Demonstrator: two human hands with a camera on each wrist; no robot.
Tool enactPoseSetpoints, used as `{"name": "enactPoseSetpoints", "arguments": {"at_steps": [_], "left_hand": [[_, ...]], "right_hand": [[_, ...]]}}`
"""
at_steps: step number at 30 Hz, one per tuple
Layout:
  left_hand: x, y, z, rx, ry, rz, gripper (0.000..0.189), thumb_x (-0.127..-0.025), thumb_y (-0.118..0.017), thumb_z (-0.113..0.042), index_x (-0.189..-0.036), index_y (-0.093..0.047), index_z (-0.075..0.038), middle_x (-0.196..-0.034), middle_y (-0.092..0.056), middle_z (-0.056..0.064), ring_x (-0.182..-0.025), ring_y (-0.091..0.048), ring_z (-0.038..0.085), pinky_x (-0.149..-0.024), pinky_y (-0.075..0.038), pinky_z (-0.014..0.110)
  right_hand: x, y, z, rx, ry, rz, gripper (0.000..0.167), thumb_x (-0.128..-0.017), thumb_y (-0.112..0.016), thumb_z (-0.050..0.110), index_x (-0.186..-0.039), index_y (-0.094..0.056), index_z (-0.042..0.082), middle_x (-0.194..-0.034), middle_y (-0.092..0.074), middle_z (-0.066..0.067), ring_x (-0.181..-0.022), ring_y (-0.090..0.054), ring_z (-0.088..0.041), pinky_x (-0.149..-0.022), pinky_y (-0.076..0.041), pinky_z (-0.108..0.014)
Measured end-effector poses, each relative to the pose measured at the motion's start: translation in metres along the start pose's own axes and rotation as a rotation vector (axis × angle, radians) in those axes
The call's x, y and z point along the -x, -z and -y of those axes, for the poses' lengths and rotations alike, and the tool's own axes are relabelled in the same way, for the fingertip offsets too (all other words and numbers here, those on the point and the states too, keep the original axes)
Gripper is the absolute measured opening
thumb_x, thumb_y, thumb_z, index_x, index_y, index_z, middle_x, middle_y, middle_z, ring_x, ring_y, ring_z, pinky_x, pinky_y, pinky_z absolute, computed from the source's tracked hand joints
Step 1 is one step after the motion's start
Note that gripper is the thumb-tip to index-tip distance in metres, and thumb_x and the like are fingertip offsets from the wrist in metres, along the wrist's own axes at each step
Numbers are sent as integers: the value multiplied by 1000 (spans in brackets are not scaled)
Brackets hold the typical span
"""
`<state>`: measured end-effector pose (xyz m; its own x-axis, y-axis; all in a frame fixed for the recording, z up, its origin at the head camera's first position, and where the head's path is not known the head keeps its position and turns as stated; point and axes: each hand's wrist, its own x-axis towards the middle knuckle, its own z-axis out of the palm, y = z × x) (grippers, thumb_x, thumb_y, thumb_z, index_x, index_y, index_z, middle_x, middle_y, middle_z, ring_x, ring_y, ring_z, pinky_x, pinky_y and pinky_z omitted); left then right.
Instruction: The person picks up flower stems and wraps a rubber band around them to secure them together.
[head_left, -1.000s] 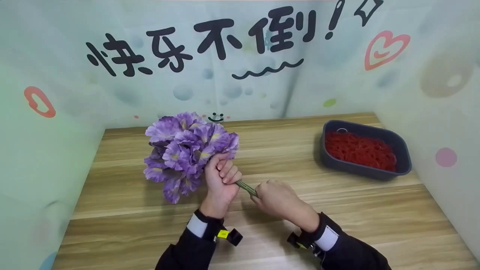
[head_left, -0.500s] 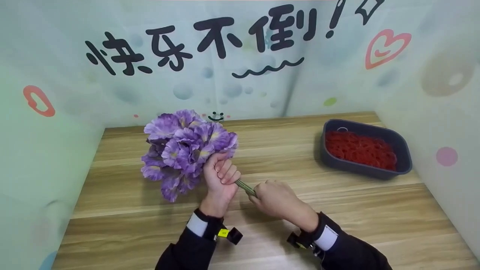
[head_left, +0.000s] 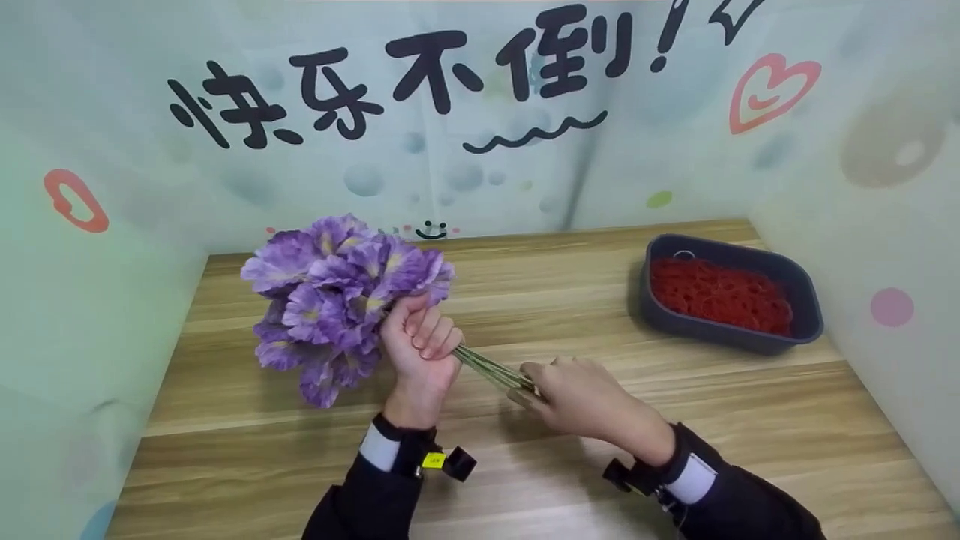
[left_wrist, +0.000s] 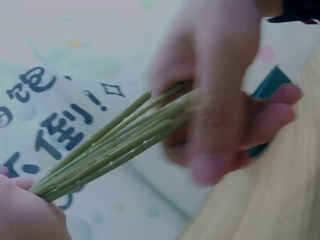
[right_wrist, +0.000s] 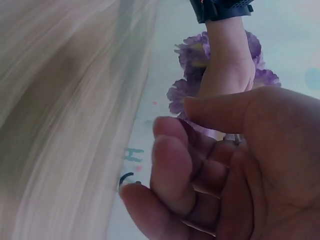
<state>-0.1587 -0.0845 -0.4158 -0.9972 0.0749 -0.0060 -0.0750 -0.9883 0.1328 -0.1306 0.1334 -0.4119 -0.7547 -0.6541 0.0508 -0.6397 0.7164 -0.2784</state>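
Observation:
My left hand point(head_left: 420, 337) grips a bunch of purple artificial flowers point(head_left: 337, 292) high on the stems, just below the blooms. The green stems point(head_left: 487, 364) slant down to the right and fan out slightly. Around their lower ends lies my right hand point(head_left: 592, 397), its thumb and fingers loosened and apart. In the left wrist view the stem ends point(left_wrist: 115, 135) pass in front of the right fingers and partly behind the thumb, which is blurred. The right wrist view shows a gap between the thumb point(right_wrist: 220, 110) and the half-curled fingers.
A dark blue-grey plastic tub point(head_left: 727, 341) stands at the back right of the wood-grain table point(head_left: 547, 277). Inside it is a tangle of red rubber bands point(head_left: 720, 296). Printed cloth walls point(head_left: 420, 187) enclose the table at the back and both sides.
The left hand and the flowers have shifted left. My right hand has moved slightly right and loosened from the stems, which now spread apart and show more of their length.

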Motion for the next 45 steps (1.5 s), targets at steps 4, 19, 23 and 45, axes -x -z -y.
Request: {"name": "enactPoseSetpoints", "arguments": {"at_steps": [4,19,23,45], "left_hand": [[3,-4,-9,62,-41,43,46,-91,-50,-6,-47,-43,-17,-37,-40,-5,-41,-9,5,-43,-6,16],[1,-5,-13,52,-74,15,50,-96,-42,-8,-47,-42,-17,-36,-39,-5,-41,-8,6,-42,-5,17],[2,-6,-13,56,-77,20,49,-95,-43,-8,-48,-42,-17,-37,-39,-5,-41,-8,6,-43,-5,17],[1,-6,-12,50,-68,-5,52,-98,-39,-8,-47,-42,-17,-37,-39,-6,-40,-11,6,-41,-8,17]], "right_hand": [[11,14,-14,-49,-19,37,26,-104,-67,37,-90,-69,15,-71,-69,5,-56,-54,-4,-53,-50,-27],[38,69,-96,-45,-235,-151,27,-106,-66,34,-114,-70,9,-80,-73,-2,-68,-67,-13,-60,-55,-38],[39,79,-129,-43,-283,-206,29,-106,-66,32,-119,-68,6,-89,-75,-10,-75,-71,-24,-65,-55,-45],[39,42,-244,-172,-499,-134,35,-103,-71,24,-124,-71,-4,-111,-75,-26,-97,-69,-36,-84,-54,-48]]}}
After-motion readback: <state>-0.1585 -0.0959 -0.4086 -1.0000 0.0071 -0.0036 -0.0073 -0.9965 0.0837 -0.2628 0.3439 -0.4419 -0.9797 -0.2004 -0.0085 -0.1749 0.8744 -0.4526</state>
